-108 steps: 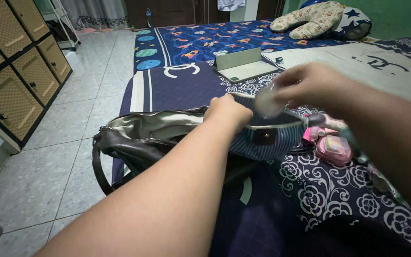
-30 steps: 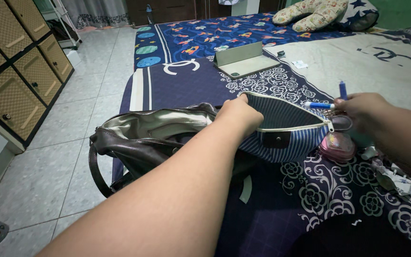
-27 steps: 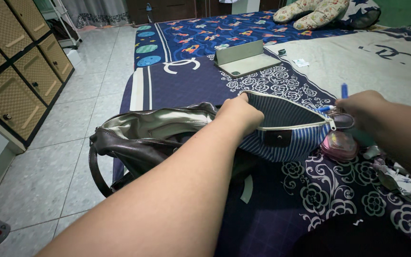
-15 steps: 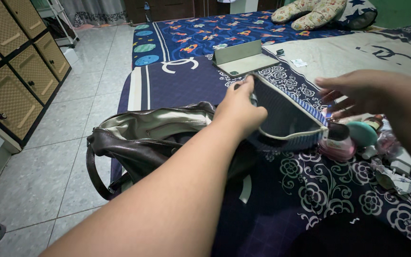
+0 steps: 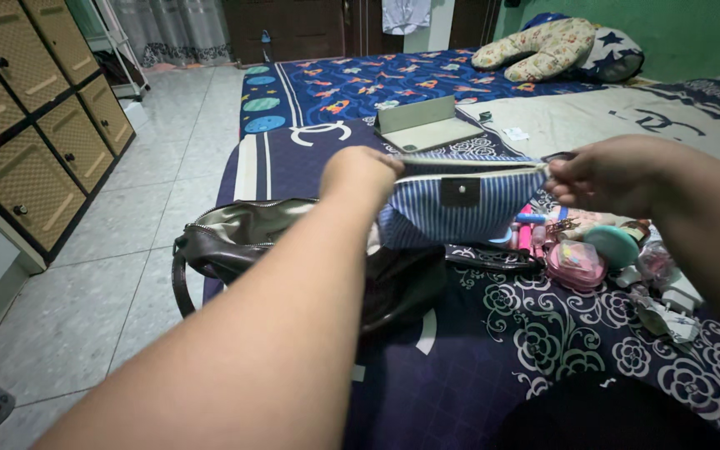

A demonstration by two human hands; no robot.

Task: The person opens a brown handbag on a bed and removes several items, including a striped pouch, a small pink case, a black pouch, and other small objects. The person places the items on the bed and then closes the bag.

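**Q:** Pouch and hands: what has changed since half a second ago?

**A:** Half a second ago the striped pouch (image 5: 458, 204) gaped open, tipped toward the camera. Now it hangs flat and upright, its top edge pulled into a straight line at centre frame. The right hand (image 5: 606, 173), spread open above it then, is now closed on its right end.

**Q:** Where does the pouch sit relative to each hand?

**A:** Stretched between them. The left hand (image 5: 360, 171) pinches the top left corner; the right hand pinches the top right corner, possibly at the zipper pull, though that spot is too small to tell.

**Q:** What lies around it?

**A:** Below and left, a dark leather handbag (image 5: 293, 246) gapes open on the floral navy bedspread (image 5: 560, 333). Lower right of the pouch sit a pink round case (image 5: 575, 264), a teal round compact (image 5: 612, 246) and small crumpled wrappers (image 5: 664, 308). Above centre, a grey folding case (image 5: 427, 125) stands open. Woven-front drawers (image 5: 35, 142) fill the upper left.
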